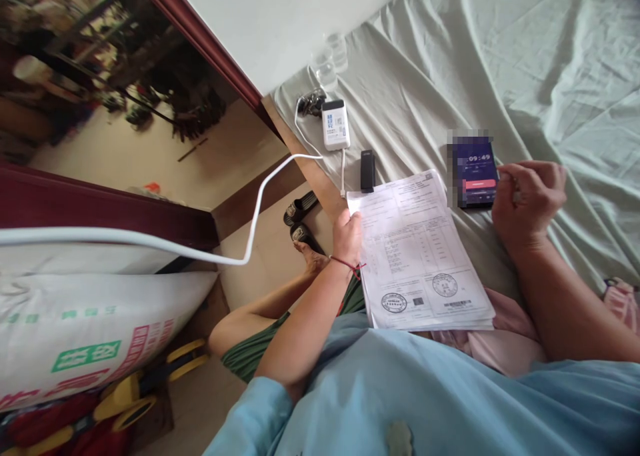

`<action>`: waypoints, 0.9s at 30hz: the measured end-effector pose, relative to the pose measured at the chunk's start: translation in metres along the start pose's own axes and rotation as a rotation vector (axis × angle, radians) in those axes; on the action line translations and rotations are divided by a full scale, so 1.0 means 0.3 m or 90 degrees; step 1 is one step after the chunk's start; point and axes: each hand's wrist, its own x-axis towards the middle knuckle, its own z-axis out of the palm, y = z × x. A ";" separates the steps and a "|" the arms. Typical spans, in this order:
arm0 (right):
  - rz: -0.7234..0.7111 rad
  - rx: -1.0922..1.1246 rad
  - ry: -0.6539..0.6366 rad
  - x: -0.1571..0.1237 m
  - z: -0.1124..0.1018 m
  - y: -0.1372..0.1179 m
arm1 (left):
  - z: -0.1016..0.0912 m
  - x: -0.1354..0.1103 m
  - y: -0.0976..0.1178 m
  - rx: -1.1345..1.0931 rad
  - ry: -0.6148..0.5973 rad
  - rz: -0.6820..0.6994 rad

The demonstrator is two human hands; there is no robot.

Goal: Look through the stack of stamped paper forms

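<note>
My left hand [348, 237], with a red cord at its wrist, is closed on the left edge of a stack of printed papers [410, 243]. The thumb lies over the top sheet, which bears a table, two round or oval stamps and a barcode. The stack rests on my lap and the bed. To its upper right a phone [477, 173] lies on the sheet, its lit screen reading 09:49 and its left part pixelated. Right at the phone's right edge is my right hand [533, 199], fingers curled in with the thumb against them. Nothing shows in its fingers.
A black stick-like device [367, 171] lies above the papers. Beyond it are a white power bank [335, 126] and clear cups [330, 59]. A white cable [255, 209] crosses the bed edge. Slippers [300, 209] are on the floor; a printed sack [100, 329] stands left.
</note>
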 end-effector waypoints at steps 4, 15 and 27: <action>0.005 0.096 -0.125 -0.001 -0.038 -0.058 | -0.020 -0.015 0.020 -0.102 -0.035 -0.089; 0.008 0.177 -0.334 -0.017 -0.052 -0.144 | -0.111 -0.110 0.050 -0.189 -0.045 -0.163; 0.230 0.627 -0.653 -0.046 -0.065 -0.189 | -0.121 -0.112 0.031 -0.230 -0.017 -0.119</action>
